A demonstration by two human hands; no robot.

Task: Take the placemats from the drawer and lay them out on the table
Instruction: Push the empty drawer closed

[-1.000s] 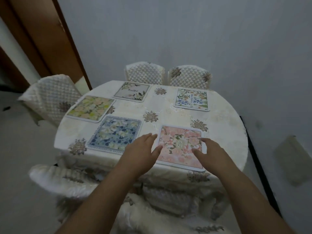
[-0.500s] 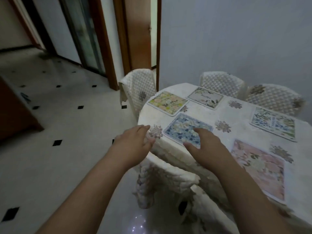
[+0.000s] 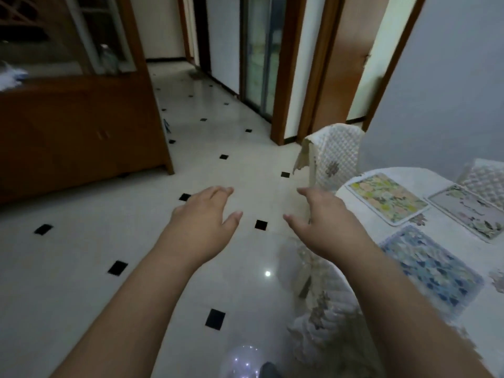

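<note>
- Two hands, left (image 3: 203, 222) and right (image 3: 331, 225), raised mid-frame over the floor (image 3: 81, 268); fingers spread and relaxed, holding nothing.
- Three placemats flat on the counter (image 3: 351, 190) at right of frame: yellow-green floral (image 3: 387, 199), grey-white floral (image 3: 469, 211), blue floral (image 3: 433, 268); rectangular, rounded corners.
- Two quilted chair covers: (image 3: 336, 156), (image 3: 488, 178).
- One wooden cabinet (image 3: 76, 132), upper left.
- Glossy white tiles, black square insets.

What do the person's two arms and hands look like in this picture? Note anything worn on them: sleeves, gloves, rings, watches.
Both arms are bare from the bottom edge of the picture up to the wrists, with no sleeve in view. The left hand and the right hand are bare too: no gloves, rings, watch or bracelet show. The picture is slightly blurred, so very small marks could not be told.
</note>
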